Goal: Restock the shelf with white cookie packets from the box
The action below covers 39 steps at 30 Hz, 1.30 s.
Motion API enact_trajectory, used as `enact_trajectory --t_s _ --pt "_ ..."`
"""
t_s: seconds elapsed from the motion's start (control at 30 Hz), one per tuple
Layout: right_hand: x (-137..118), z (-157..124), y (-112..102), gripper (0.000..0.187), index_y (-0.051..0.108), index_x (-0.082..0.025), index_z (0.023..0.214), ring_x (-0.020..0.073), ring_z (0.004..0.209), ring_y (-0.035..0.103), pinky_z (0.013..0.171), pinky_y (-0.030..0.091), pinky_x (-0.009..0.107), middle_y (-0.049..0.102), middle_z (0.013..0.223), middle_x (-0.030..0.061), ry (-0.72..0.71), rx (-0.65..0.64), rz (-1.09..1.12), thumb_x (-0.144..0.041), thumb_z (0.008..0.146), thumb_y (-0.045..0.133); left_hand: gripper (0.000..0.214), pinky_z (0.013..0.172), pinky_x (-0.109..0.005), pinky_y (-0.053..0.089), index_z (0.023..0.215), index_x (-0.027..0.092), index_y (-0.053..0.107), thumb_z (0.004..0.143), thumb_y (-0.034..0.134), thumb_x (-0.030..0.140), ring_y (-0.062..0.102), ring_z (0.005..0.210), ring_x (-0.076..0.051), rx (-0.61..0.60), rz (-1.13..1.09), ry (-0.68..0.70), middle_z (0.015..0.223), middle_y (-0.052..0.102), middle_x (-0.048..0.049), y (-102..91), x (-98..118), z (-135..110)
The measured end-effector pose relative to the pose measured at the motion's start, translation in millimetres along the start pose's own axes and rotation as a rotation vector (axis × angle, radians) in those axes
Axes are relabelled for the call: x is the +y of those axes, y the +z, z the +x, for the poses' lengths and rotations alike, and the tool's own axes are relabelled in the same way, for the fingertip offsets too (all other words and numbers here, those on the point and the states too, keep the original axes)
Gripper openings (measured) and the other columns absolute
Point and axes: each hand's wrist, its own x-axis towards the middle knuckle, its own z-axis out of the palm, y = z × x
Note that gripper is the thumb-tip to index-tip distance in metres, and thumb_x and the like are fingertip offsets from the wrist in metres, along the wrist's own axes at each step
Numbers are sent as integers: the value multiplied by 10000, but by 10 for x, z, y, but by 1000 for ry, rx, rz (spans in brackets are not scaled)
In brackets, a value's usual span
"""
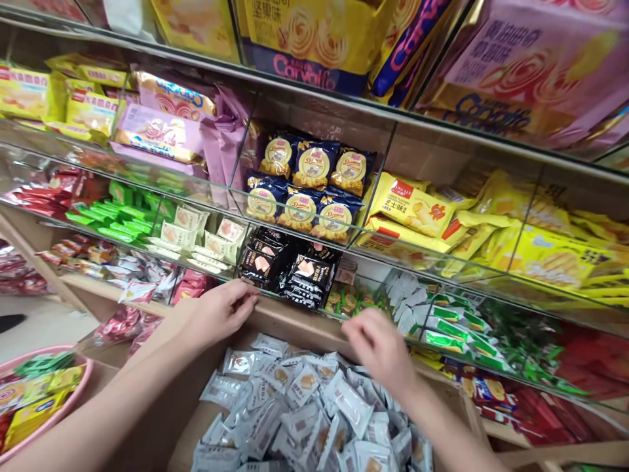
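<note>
My left hand (228, 308) is at the front edge of the glass shelf, just below the black snack packets (307, 275). Its fingers are curled together, and anything inside them is hidden. To the right, my right hand (381, 347) is closed too and slightly smeared by motion, with its fingertips by the shelf edge near small green-and-brown packets (348, 300). I cannot make out whether it holds anything. Below and between both hands, a cardboard box (189, 419) holds a heap of small pale wrapped snacks (299, 406).
Glass dividers split the shelves above into compartments. Blue cookie bags (299, 206), yellow packets (413, 210) and purple packets (162, 131) fill them. A pink basket (88, 377) with mixed snacks stands at the lower left. Green-and-white packets (452, 321) lie at right.
</note>
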Motion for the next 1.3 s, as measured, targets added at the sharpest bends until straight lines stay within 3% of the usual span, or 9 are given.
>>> enact_trajectory --t_s 0.07,0.17,0.37,0.67,0.77,1.0,1.07,1.17,1.3 --pt "-240 -344 196 207 576 -189 778 158 742 524 690 417 273 575 733 26 -81 -274 23 -213 871 393 195 649 -217 447 862 207 593 819 407 249 586 703 -137 2 6 49 744 617 11 2 -5 2" --pt "-332 -597 674 141 583 -154 911 212 841 558 733 438 301 593 889 80 146 -470 -149 -187 801 501 187 654 -235 436 844 192 580 829 409 265 568 701 -140 18 36 134 763 589 -4 -1 -40 3" --pt "-214 -515 1206 457 528 -102 1105 268 911 569 794 447 338 570 1019 139 383 -499 -236 -54 652 572 166 661 -231 423 874 186 561 846 401 223 550 703 -130 23 -94 288 735 571 -6 40 45 -129" --pt "-303 -546 1207 413 616 -88 1015 344 1016 511 858 396 429 568 1054 195 503 -478 -217 -26 609 566 229 744 -260 439 918 245 599 776 446 153 570 853 -174 -436 -266 366 881 629 -24 370 675 -328" --pt "-248 -551 1211 478 557 -83 1086 310 970 553 819 422 391 599 1009 179 537 -427 -133 -17 613 545 292 843 -293 426 986 242 591 734 482 146 556 952 -196 -456 -328 293 993 623 -43 551 612 -357" --pt "-259 -549 833 106 591 -191 732 224 834 545 731 391 297 609 805 36 427 -276 98 -122 653 577 506 929 -343 379 1136 254 512 645 636 254 509 1064 -234 -439 -610 -14 1157 574 -48 727 362 -488" --pt "-323 -542 676 25 549 -193 739 174 733 521 661 381 253 563 715 0 438 -184 288 -199 715 550 501 832 -318 432 1082 216 520 625 677 351 559 951 -216 -462 -812 -112 1044 619 -52 706 417 -510" --pt "-375 -528 547 178 488 -189 795 133 632 471 586 373 223 506 678 -21 525 -80 573 -367 788 490 384 554 -239 434 882 166 519 674 614 474 579 633 -148 -537 -1044 -231 702 619 3 712 550 -514" --pt "-366 -557 600 336 459 -192 747 125 599 448 555 369 220 478 642 -18 584 64 670 -502 834 362 422 434 -195 333 802 168 465 670 586 549 569 526 -126 -516 -1130 -314 653 606 10 732 715 -518"
